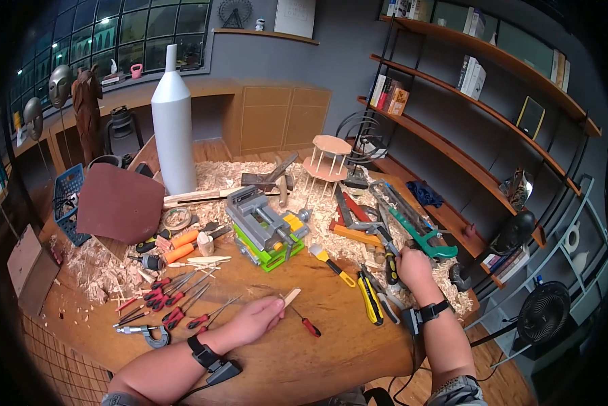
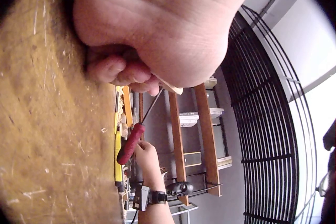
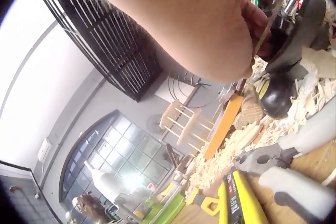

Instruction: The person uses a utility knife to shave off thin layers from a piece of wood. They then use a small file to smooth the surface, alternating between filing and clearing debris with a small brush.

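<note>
A pale, narrow piece of wood (image 1: 291, 298) sticks out of my left hand (image 1: 253, 321), low over the front of the table, with the fingers curled round it. A red-handled screwdriver (image 2: 131, 144) appears past those fingertips, its thin shaft running up to the wood in the left wrist view. On the right, my right hand (image 1: 415, 268) is down among the tools, beside a yellow-and-black handle (image 1: 391, 266) and the green-handled saw (image 1: 422, 237). Its curled fingers hold a thin flat strip (image 3: 276, 8) in the right wrist view; I cannot tell what kind.
A grey-and-green vise (image 1: 267, 230) stands mid-table. Several red screwdrivers (image 1: 175, 312) and a micrometer (image 1: 156, 335) lie at the left. A yellow utility knife (image 1: 370, 302) and pliers are near my right hand. Wood shavings (image 1: 233, 174) surround a tall grey bottle shape (image 1: 175, 128) behind.
</note>
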`<state>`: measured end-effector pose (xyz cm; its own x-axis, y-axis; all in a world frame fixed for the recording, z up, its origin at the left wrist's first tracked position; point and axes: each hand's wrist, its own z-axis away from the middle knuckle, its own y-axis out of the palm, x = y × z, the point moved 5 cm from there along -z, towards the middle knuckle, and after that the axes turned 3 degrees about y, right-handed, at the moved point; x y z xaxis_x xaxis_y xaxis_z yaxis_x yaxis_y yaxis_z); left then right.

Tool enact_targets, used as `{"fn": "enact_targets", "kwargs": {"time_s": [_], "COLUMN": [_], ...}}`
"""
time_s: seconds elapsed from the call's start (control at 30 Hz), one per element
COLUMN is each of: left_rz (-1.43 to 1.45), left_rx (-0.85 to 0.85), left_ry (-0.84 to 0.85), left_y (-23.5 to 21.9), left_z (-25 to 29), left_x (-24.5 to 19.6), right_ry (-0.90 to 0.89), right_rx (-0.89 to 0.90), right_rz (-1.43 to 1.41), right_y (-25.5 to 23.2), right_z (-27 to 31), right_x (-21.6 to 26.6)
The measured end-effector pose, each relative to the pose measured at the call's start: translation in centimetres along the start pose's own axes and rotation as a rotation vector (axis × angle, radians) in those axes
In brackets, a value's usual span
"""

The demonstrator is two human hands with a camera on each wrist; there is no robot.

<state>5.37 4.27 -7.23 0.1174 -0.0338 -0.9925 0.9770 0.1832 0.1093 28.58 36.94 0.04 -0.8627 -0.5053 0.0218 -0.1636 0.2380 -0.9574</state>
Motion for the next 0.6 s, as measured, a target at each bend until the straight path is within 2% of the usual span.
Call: {"fn": "enact_targets", "kwargs": {"time_s": [0.03, 0.1, 0.13, 0.17, 0.23, 0.37, 0.43, 0.47, 0.53, 0.57, 0.6], "left_rz": [0.004, 0.004, 0.001, 0.003, 0.06, 0.077, 0.056, 0.058, 0.125, 0.129, 0.282], "left_rx": [0.008, 0.026, 0.051, 0.046, 0.123, 0.094, 0.039, 0.037, -0.008, -0.016, -0.062], "left_ry": [0.0, 0.005, 0.013, 0.003, -0.005, -0.031, -0.031, -0.03, -0.029, -0.027, -0.007], "left_y": [0.0, 0.2, 0.2, -0.1, -0.1, -0.1, 0.0, 0.0, -0.4, -0.7, -1.0], "left_z": [0.0, -0.1, 0.0, 0.0, 0.0, 0.1, 0.2, 0.3, 0.4, 0.4, 0.4], "left_x": [0.1, 0.0, 0.0, 0.1, 0.4, -0.2, -0.5, -0.6, -0.9, -1.0, -1.2], "right_ry": [-0.004, -0.217, -0.301, -0.305, -0.646, -0.587, -0.489, -0.491, -0.489, -0.498, -0.469], "right_rx": [0.007, -0.219, -0.275, -0.265, -0.003, 0.089, 0.047, 0.047, 0.036, 0.037, 0.082], "right_rz": [0.0, 0.31, 0.246, 0.24, -0.311, -0.344, -0.136, -0.136, -0.041, -0.04, -0.023], "right_y": [0.0, -2.4, -3.7, -4.5, -4.8, -3.6, -1.5, 0.0, 2.8, 2.6, 2.4], "right_z": [0.2, 1.5, 2.2, 2.9, 5.0, 6.7, 5.8, 5.1, 4.0, 3.9, 3.6], "right_x": [0.3, 3.0, 4.9, 6.4, 10.0, 13.8, 14.2, 14.1, 13.8, 14.1, 14.3]}}
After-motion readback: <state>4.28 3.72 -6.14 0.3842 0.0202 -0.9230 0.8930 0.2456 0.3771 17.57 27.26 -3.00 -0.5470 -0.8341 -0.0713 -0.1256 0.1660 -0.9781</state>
